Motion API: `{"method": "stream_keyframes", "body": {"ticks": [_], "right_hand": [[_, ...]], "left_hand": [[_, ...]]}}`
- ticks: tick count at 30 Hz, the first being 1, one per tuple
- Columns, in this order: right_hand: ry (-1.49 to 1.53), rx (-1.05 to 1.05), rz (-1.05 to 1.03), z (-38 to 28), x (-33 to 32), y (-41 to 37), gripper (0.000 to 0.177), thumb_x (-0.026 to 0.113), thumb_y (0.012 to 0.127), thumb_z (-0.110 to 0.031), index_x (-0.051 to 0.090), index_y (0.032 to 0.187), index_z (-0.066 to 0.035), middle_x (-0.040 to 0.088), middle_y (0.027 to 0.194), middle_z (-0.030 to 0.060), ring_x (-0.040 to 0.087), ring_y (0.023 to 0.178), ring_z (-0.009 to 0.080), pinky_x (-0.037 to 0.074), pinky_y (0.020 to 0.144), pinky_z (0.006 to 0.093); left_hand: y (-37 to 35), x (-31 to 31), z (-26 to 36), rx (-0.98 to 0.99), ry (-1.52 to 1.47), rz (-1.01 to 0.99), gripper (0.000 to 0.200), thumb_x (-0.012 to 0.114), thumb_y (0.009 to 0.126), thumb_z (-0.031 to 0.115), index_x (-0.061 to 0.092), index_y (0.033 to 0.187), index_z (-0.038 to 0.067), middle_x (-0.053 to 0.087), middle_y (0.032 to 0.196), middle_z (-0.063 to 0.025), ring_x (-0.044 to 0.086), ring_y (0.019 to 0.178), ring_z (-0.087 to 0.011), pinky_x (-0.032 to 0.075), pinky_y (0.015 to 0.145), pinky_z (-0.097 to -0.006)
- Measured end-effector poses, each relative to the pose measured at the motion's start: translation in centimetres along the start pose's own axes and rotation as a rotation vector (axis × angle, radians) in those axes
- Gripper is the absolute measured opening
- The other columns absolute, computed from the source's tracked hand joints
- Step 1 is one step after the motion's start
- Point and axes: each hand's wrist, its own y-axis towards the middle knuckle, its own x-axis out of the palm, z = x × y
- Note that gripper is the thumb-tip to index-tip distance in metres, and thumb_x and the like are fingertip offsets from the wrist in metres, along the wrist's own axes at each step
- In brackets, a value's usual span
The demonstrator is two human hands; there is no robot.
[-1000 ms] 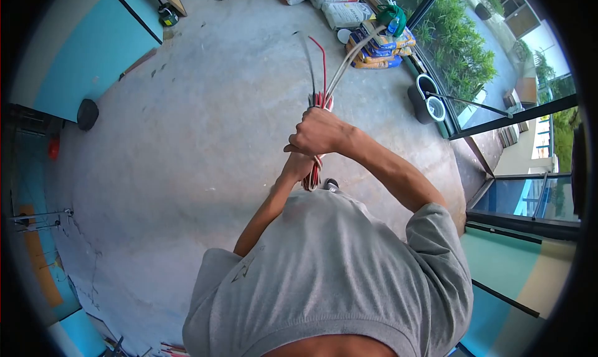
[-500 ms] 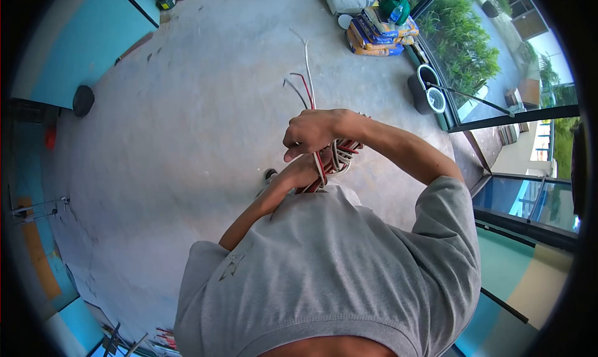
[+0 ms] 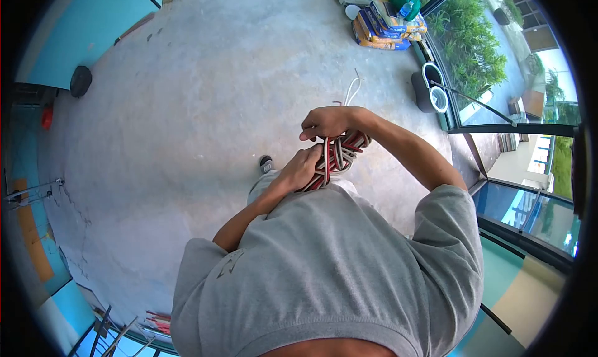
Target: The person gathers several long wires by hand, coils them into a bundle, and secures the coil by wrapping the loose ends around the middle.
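Observation:
A coiled bundle of red, white and dark electrical cable is in front of my stomach. My left hand is closed around its left side, thumb towards the strands. Just above, my right hand is closed on the upper strands, back of the hand upward. Loose white wire ends stick out beyond the right hand, with a short dark red end beside them. The right hand's fingertips are partly hidden behind the knuckles.
Stacked blue-and-orange bags stand by the window at the upper right, a green watering can on top. A black mop bucket is by the glass door frame. A round dark object lies at left. My shoe shows below.
My right hand has moved slightly right and the wire ends have swung right and shortened in view. My left hand shows more clearly on the bundle. A shoe has come into fuller view.

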Motion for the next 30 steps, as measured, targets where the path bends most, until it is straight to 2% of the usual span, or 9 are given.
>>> {"method": "stream_keyframes", "body": {"ticks": [3,6,10,16,20,22,25,27,30], "right_hand": [[0.032,0.080,-0.049,0.6,0.2,-0.8,0.046,0.051,0.098,-0.039,0.066,0.091,0.004,0.065,0.080,0.0186,0.059,0.074,0.0285,0.045,0.071,0.0422],[-0.066,0.057,-0.153,0.3,0.2,-1.8,0.046,0.050,0.098,-0.039,0.066,0.093,0.004,0.065,0.080,0.0188,0.060,0.075,0.0295,0.045,0.072,0.0421],[0.015,0.096,-0.271,-1.0,-0.4,-2.6,0.047,0.052,0.099,-0.040,0.065,0.094,0.005,0.062,0.074,0.0158,0.057,0.063,0.0232,0.046,0.062,0.0384],[0.588,0.180,-0.449,2.1,-0.8,-2.8,0.065,0.063,0.083,-0.067,0.060,0.095,-0.003,0.045,0.063,-0.0031,0.049,0.059,0.0075,0.042,0.049,0.0232],[1.152,-0.091,-0.467,6.4,3.4,-1.3,0.060,0.072,0.081,-0.058,0.058,0.101,-0.002,0.048,0.068,-0.0053,0.045,0.055,0.0024,0.033,0.046,0.0149],[1.314,-0.316,-0.214,6.4,6.7,-1.0,0.058,0.072,0.086,-0.042,0.055,0.119,0.002,0.067,0.099,0.0056,0.065,0.085,0.0128,0.052,0.071,0.0242],[1.278,-0.120,0.342,6.7,11.2,-1.2,0.060,0.068,0.089,-0.027,0.047,0.138,0.000,0.061,0.128,0.0124,0.061,0.113,0.0222,0.049,0.097,0.0337],[1.416,-0.197,0.307,5.6,11.0,-0.5,0.036,0.060,0.090,-0.022,0.061,0.119,-0.001,0.066,0.106,0.0052,0.061,0.095,0.0148,0.048,0.087,0.0281],[1.360,-0.318,0.230,5.7,10.4,-0.5,0.043,0.060,0.086,-0.036,0.064,0.111,-0.002,0.063,0.094,0.0026,0.051,0.080,0.0103,0.039,0.071,0.0229]], "left_hand": [[0.4,-0.5,1.4,-0.110,0.040,-0.143,0.052,0.035,0.101,0.043,0.058,0.108,-0.003,0.067,0.080,-0.0199,0.065,0.086,-0.0317,0.047,0.083,-0.0402],[0.1,0.7,4.3,0.028,0.352,-0.119,0.054,0.049,0.094,0.051,0.061,0.098,-0.002,0.068,0.090,-0.0237,0.065,0.086,-0.0404,0.050,0.082,-0.0452],[0.2,1.0,4.6,0.144,0.519,-0.232,0.067,0.071,0.077,0.044,0.053,0.124,0.000,0.068,0.099,-0.0200,0.066,0.094,-0.0345,0.050,0.087,-0.0388],[-0.7,-0.9,4.4,0.145,-0.121,-0.404,0.079,0.082,0.067,0.035,0.050,0.130,0.000,0.065,0.112,-0.0144,0.063,0.103,-0.0232,0.047,0.091,-0.0342],[-2.9,-1.9,2.3,0.056,-0.409,-0.319,0.088,0.083,0.065,0.036,0.045,0.135,-0.002,0.061,0.122,-0.0117,0.058,0.112,-0.0214,0.044,0.097,-0.0342],[-3.7,-2.2,0.6,0.034,-0.576,-0.189,0.091,0.083,0.066,0.036,0.043,0.139,-0.002,0.059,0.127,-0.0113,0.056,0.116,-0.0205,0.042,0.101,-0.0334],[-5.0,-2.3,-0.6,-0.038,-0.845,0.010,0.098,0.084,0.066,0.039,0.038,0.143,-0.002,0.056,0.131,-0.0112,0.054,0.120,-0.0193,0.039,0.104,-0.0330],[-5.6,-2.3,-1.8,-0.038,-0.931,0.090,0.097,0.083,0.068,0.040,0.037,0.143,-0.002,0.056,0.132,-0.0112,0.053,0.122,-0.0196,0.039,0.105,-0.0329],[-5.7,-2.5,-3.9,0.068,-0.882,0.131,0.093,0.082,0.070,0.039,0.039,0.141,-0.001,0.056,0.131,-0.0119,0.053,0.122,-0.0202,0.040,0.105,-0.0336]]}}
